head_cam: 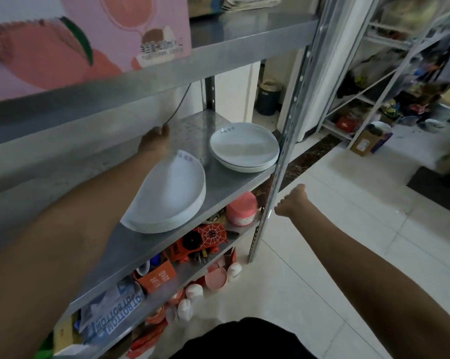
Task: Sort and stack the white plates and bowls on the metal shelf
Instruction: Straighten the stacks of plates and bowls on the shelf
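Two stacks of white plates sit on the middle level of the metal shelf (pixel 226 182). The nearer stack (pixel 174 200) is partly covered by my left forearm. The farther stack (pixel 244 147) stands near the shelf's right front corner. My left hand (pixel 155 141) reaches deep over the shelf toward its back, past the nearer stack; its fingers are mostly hidden under the upper shelf edge. My right hand (pixel 292 202) hangs in the air just right of the shelf's front post (pixel 278 161), fingers curled, holding nothing.
A pink printed box (pixel 89 40) stands on the upper shelf. Lower levels hold a pink tub (pixel 242 208), an orange toy (pixel 203 242), boxes and small bowls. A second rack (pixel 389 81) with clutter stands at the right. Tiled floor (pixel 335 255) lies in front.
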Tool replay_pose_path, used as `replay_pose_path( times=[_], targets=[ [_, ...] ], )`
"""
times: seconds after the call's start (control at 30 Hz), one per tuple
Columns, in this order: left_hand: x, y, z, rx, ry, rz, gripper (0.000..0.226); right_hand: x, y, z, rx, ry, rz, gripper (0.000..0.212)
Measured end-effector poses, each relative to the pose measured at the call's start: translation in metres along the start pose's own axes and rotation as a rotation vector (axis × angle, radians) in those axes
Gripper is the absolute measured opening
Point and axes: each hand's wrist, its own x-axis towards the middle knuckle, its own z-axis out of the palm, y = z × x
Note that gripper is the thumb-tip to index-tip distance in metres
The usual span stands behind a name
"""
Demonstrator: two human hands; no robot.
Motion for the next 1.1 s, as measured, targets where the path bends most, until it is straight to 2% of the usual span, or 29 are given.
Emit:
replay_pose_path(
  times=[0.07, 0.13, 0.23, 0.43, 0.7, 0.9, 1.1],
  targets=[
    [0.001, 0.022, 0.016, 0.047, -0.067, 0.017, 0.066, -0.005, -0.017, 0.011, 0.027, -0.061, -0.004, 0.052],
    [0.003, 0.040, 0.035, 0.052, -0.145, 0.042, 0.071, -0.006, -0.030, 0.027, 0.014, -0.101, -0.026, 0.068],
    [0.006, 0.062, 0.059, 0.012, -0.250, 0.056, 0.077, -0.014, -0.040, 0.047, 0.029, -0.150, 0.061, 0.089],
    [0.024, 0.082, 0.087, -0.073, -0.463, 0.013, 0.084, -0.013, -0.050, 0.081, -0.012, -0.066, 0.028, 0.078],
    [0.039, 0.089, 0.119, -0.087, -0.395, 0.052, 0.073, 0.000, -0.050, 0.109, -0.057, 0.017, 0.039, 0.076],
    [0.043, 0.091, 0.121, -0.069, -0.497, 0.062, 0.074, 0.009, -0.050, 0.112, -0.064, 0.016, 0.053, 0.080],
    [0.052, 0.097, 0.120, -0.102, -0.525, 0.056, 0.074, 0.011, -0.052, 0.096, -0.131, 0.004, 0.021, 0.081]
  ],
)
